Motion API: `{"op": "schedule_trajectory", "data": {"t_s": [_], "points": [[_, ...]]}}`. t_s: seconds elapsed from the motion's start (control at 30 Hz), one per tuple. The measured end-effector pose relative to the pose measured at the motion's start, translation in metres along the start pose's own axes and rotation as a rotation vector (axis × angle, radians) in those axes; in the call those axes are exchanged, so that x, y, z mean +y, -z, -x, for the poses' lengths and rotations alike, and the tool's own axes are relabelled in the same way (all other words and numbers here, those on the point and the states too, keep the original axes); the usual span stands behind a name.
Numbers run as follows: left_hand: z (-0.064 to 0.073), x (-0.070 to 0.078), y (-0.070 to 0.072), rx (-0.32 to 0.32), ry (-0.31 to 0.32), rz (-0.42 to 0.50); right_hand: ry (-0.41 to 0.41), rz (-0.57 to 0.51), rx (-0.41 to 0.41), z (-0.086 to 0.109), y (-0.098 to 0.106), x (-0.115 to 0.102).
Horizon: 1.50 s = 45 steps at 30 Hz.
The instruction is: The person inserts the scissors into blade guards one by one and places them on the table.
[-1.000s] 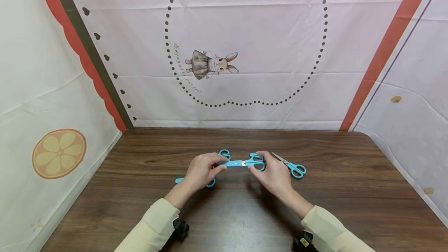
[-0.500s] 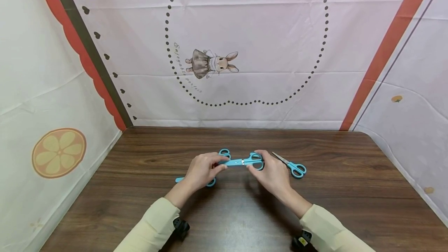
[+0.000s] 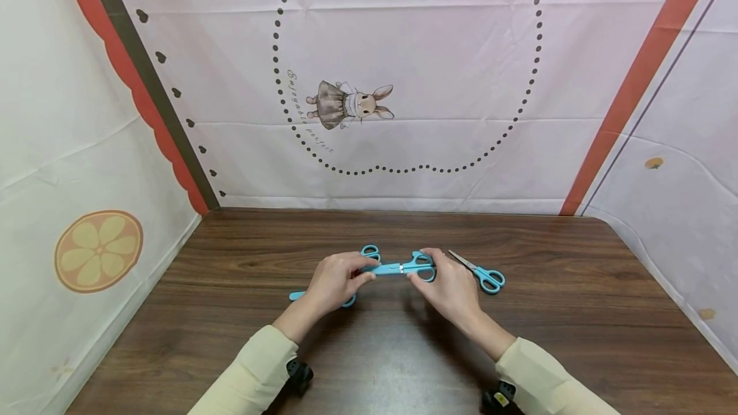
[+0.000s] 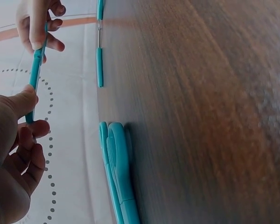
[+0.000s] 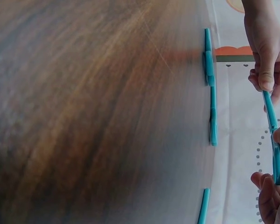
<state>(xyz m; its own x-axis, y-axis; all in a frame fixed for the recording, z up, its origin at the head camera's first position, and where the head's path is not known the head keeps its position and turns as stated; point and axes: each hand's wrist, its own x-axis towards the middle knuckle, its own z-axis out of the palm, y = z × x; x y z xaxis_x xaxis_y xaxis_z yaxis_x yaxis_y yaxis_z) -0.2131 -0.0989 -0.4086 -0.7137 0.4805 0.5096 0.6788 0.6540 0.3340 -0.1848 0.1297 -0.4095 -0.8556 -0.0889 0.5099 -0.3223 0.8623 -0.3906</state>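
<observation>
Head view: the left hand [image 3: 336,279] pinches the covered blades of light-blue plastic-handled scissors [image 3: 412,267]; the right hand [image 3: 453,284] grips their handles, with bare-bladed blue-handled scissors [image 3: 478,271] to its right. Left wrist: the held pair is above the brown wood-grain surface [image 4: 191,112]. Right wrist: other blue scissors [image 5: 213,112] lie below the left hand.

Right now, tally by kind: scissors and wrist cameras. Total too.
Blue-handled scissors: 4 (1 held between both hands, 3 on the wooden table)
Black wrist cameras: 2
Total: 6
</observation>
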Motion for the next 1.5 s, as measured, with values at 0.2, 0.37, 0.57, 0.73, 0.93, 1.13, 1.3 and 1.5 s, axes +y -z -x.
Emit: {"op": "schedule_trajectory", "data": {"t_s": [0.2,0.37,0.57,0.73,0.93,1.13,1.3,1.5], "points": [[-0.0004,0.0005,-0.0013,-0.013,0.001,0.000,0.005,0.009,-0.005,0.0009,0.0003,0.0006],[-0.0009,0.0011,-0.0017,-0.008,-0.003,-0.011,0.004,0.012,-0.007,0.0012,-0.0002,0.0010],[-0.0017,0.0019,-0.0021,-0.004,-0.001,-0.019,0.007,0.014,-0.004,0.0013,0.0007,0.0002],[-0.0020,0.0025,-0.0021,-0.002,-0.005,-0.027,0.006,0.018,-0.001,0.0008,0.0016,0.0001],[-0.0020,0.0030,-0.0005,-0.011,-0.004,-0.039,0.007,0.011,-0.007,0.0002,0.0010,-0.0002],[-0.0021,0.0023,0.0008,-0.021,-0.027,-0.051,0.021,0.016,0.000,0.0007,-0.0016,0.0004],[-0.0020,0.0028,0.0014,-0.022,-0.029,-0.049,0.027,0.018,0.004,0.0008,-0.0034,-0.0002],[-0.0021,0.0026,-0.0009,-0.019,-0.039,-0.058,0.025,0.021,-0.007,0.0014,-0.0034,-0.0022]]}}
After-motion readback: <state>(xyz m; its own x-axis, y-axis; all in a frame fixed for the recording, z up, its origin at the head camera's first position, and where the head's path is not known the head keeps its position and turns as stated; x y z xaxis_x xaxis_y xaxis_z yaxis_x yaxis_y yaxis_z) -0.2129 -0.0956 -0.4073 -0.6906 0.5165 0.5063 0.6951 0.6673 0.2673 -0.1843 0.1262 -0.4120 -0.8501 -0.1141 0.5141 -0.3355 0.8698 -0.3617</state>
